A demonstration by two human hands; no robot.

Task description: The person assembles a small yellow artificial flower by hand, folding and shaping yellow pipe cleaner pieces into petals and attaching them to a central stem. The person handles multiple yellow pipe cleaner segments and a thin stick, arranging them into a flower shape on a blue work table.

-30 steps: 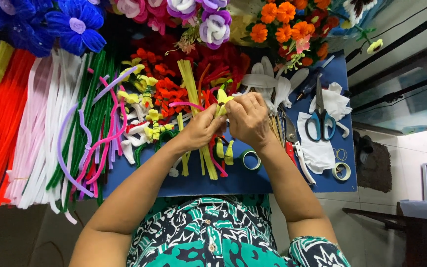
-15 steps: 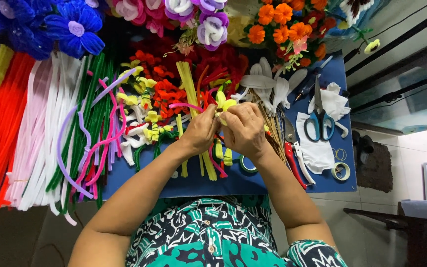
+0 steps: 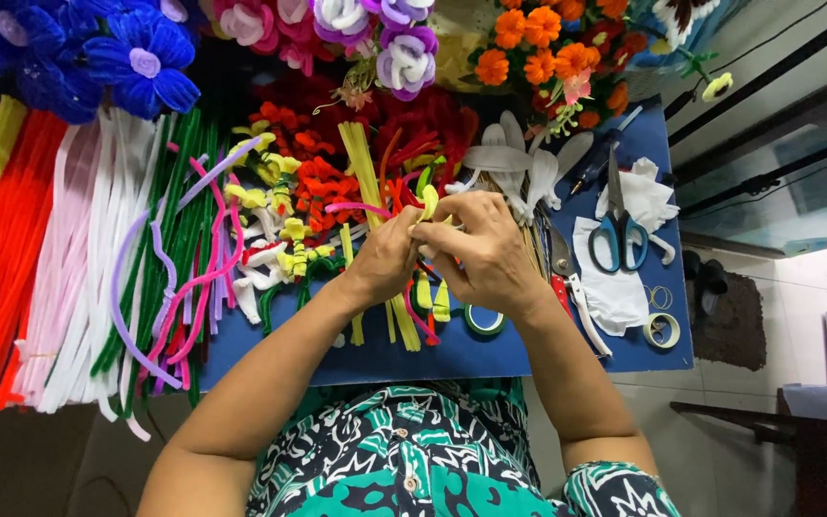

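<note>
My left hand (image 3: 387, 255) and my right hand (image 3: 482, 251) meet above the blue work board (image 3: 452, 356). Both pinch a small yellow pipe-cleaner piece (image 3: 429, 202) whose looped tip sticks up between the fingers. A pink pipe cleaner (image 3: 356, 207) runs leftward from the left hand's fingers. Under the hands lie straight yellow pipe cleaners (image 3: 364, 172), red bent pieces (image 3: 323, 187) and small yellow and white loops (image 3: 279, 244).
Bundles of orange, pink, white and green pipe cleaners (image 3: 78, 258) lie at left. Finished blue (image 3: 136, 62), purple (image 3: 404, 57) and orange (image 3: 547, 48) flowers line the top. Blue-handled scissors (image 3: 619, 235), red-handled pliers (image 3: 567, 278), green tape (image 3: 482, 321) and a white tape roll (image 3: 662, 330) lie at right.
Both hands stay together in the same place; the fingers have shifted slightly around the yellow piece.
</note>
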